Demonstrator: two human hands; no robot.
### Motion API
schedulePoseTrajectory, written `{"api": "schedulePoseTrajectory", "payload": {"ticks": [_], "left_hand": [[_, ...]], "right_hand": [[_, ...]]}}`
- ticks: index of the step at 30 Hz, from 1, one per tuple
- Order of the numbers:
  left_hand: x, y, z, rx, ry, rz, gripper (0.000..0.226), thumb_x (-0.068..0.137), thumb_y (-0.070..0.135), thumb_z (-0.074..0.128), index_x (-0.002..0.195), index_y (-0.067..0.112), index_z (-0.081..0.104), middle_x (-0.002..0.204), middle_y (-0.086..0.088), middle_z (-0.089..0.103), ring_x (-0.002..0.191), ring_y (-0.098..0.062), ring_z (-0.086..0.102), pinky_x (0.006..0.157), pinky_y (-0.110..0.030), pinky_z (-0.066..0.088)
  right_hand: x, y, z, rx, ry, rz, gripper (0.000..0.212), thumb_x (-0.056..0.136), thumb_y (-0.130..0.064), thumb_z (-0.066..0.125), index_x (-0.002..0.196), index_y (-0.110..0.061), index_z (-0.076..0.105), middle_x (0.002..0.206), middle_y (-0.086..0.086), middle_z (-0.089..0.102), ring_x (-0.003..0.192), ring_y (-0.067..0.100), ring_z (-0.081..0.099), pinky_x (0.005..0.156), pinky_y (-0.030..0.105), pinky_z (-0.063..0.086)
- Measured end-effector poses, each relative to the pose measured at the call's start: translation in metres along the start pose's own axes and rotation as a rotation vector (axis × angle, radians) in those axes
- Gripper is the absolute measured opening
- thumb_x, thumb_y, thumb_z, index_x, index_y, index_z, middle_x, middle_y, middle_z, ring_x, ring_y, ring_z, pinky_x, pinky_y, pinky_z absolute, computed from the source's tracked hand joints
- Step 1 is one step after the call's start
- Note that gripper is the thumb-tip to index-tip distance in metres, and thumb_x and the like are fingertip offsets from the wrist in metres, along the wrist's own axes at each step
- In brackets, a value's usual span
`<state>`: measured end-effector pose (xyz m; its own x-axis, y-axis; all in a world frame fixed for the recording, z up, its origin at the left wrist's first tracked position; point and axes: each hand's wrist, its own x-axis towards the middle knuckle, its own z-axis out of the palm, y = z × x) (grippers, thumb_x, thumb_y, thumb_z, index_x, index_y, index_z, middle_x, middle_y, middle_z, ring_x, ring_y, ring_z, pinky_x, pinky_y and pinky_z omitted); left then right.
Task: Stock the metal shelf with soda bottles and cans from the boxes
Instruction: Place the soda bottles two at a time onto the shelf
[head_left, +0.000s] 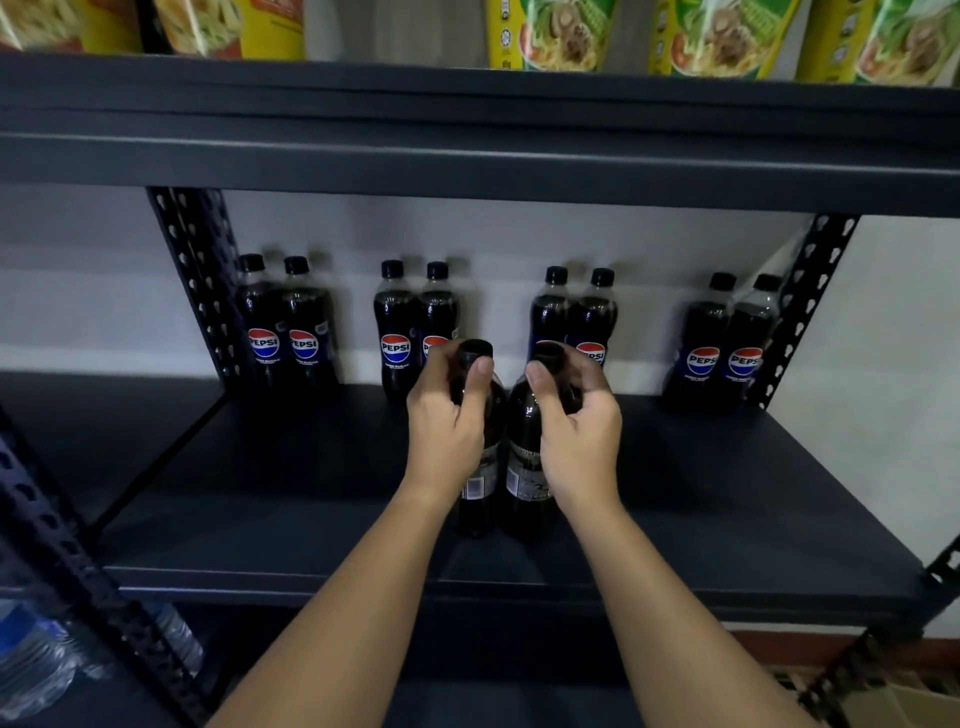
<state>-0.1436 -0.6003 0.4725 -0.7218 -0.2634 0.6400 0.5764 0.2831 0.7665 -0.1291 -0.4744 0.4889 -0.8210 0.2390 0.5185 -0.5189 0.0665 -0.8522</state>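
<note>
Two dark soda bottles stand side by side near the middle of the dark metal shelf (727, 519). My left hand (447, 415) grips the neck of the left bottle (480, 483), thumb by its black cap. My right hand (576, 421) grips the neck of the right bottle (522, 467) the same way. Both labels face away from the wall, barcodes toward me. Along the back wall stand several Pepsi bottles in pairs: a far-left pair (285, 322), a pair (410, 322) behind my left hand, a pair (576, 312) behind my right hand, and a far-right pair (727, 338).
The upper shelf beam (467, 156) overhangs close above, with snack packets (561, 31) on top. Perforated uprights stand at back left (197, 280) and back right (810, 306). Water bottles (31, 660) sit lower left. A cardboard box corner (904, 701) shows at bottom right.
</note>
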Motion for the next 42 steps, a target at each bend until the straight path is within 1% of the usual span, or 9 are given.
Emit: {"api": "schedulePoseTrajectory", "payload": {"ticks": [3,9,13,18,23,26,34,37,42], "left_hand": [[-0.001,0.0,0.0,-0.012,-0.009,-0.016,0.026,0.103,0.044,0.052,0.121,0.027,0.057,0.094,0.009,0.066,0.088,-0.003,0.064,0.081,-0.016,0.046],[-0.041,-0.027,-0.018,0.005,-0.068,-0.082,0.059,0.097,0.056,0.055,0.147,0.026,0.044,0.142,0.007,0.053,0.135,-0.011,0.052,0.11,-0.031,0.044],[-0.074,-0.046,-0.026,0.075,-0.033,-0.203,0.054,0.088,0.064,0.065,0.13,0.033,0.052,0.126,0.008,0.059,0.121,-0.01,0.059,0.102,-0.038,0.052],[-0.081,-0.048,-0.027,0.009,-0.037,-0.278,0.033,0.087,0.05,0.073,0.113,0.033,0.06,0.11,0.009,0.072,0.106,-0.01,0.069,0.093,-0.031,0.055],[-0.081,-0.047,-0.03,-0.042,-0.075,-0.266,0.03,0.098,0.042,0.065,0.123,0.027,0.065,0.114,0.011,0.075,0.108,-0.007,0.07,0.091,-0.023,0.056],[-0.083,-0.047,-0.031,-0.075,-0.115,-0.262,0.046,0.098,0.049,0.057,0.134,0.021,0.063,0.121,0.009,0.073,0.116,-0.009,0.068,0.097,-0.025,0.054],[-0.085,-0.052,-0.032,0.038,-0.001,-0.268,0.048,0.079,0.055,0.082,0.114,0.03,0.062,0.11,0.006,0.071,0.105,-0.019,0.069,0.094,-0.047,0.057],[-0.085,-0.05,-0.032,0.025,-0.037,-0.249,0.035,0.093,0.046,0.072,0.122,0.028,0.065,0.115,0.008,0.072,0.111,-0.016,0.069,0.097,-0.045,0.056],[-0.085,-0.05,-0.032,0.033,-0.127,-0.269,0.052,0.094,0.048,0.065,0.14,0.023,0.06,0.129,0.009,0.069,0.125,-0.011,0.063,0.107,-0.043,0.051]], "right_hand": [[-0.001,0.003,-0.003,0.015,-0.006,0.027,0.032,0.092,-0.026,0.075,0.122,-0.025,0.066,0.113,-0.008,0.072,0.109,0.004,0.066,0.1,0.027,0.051],[-0.029,0.038,-0.026,-0.011,-0.076,0.069,0.069,0.079,-0.027,0.087,0.137,-0.027,0.05,0.13,-0.008,0.063,0.121,0.009,0.062,0.102,0.03,0.051],[-0.053,0.068,-0.037,-0.158,-0.097,0.156,0.065,0.073,-0.043,0.088,0.126,-0.039,0.05,0.125,-0.012,0.063,0.117,0.009,0.062,0.101,0.043,0.052],[-0.06,0.084,-0.037,-0.221,-0.106,0.184,0.056,0.074,-0.046,0.087,0.117,-0.041,0.051,0.119,-0.014,0.064,0.113,0.004,0.061,0.1,0.041,0.051],[-0.062,0.087,-0.041,-0.162,-0.159,0.135,0.051,0.089,-0.032,0.076,0.135,-0.024,0.056,0.125,-0.009,0.068,0.119,0.011,0.064,0.102,0.042,0.052],[-0.064,0.085,-0.042,-0.159,-0.201,0.115,0.058,0.09,-0.026,0.076,0.142,-0.022,0.051,0.129,-0.011,0.067,0.123,0.01,0.062,0.105,0.037,0.05],[-0.066,0.092,-0.04,-0.275,-0.072,0.079,0.057,0.079,-0.039,0.084,0.124,-0.029,0.051,0.123,-0.01,0.061,0.114,0.011,0.06,0.095,0.043,0.052],[-0.067,0.092,-0.041,-0.288,-0.116,0.059,0.051,0.087,-0.041,0.077,0.129,-0.026,0.053,0.126,-0.012,0.062,0.117,0.01,0.06,0.098,0.041,0.052],[-0.067,0.092,-0.041,-0.302,-0.148,0.03,0.06,0.086,-0.038,0.079,0.139,-0.021,0.054,0.128,-0.013,0.064,0.121,0.008,0.06,0.103,0.034,0.05]]}}
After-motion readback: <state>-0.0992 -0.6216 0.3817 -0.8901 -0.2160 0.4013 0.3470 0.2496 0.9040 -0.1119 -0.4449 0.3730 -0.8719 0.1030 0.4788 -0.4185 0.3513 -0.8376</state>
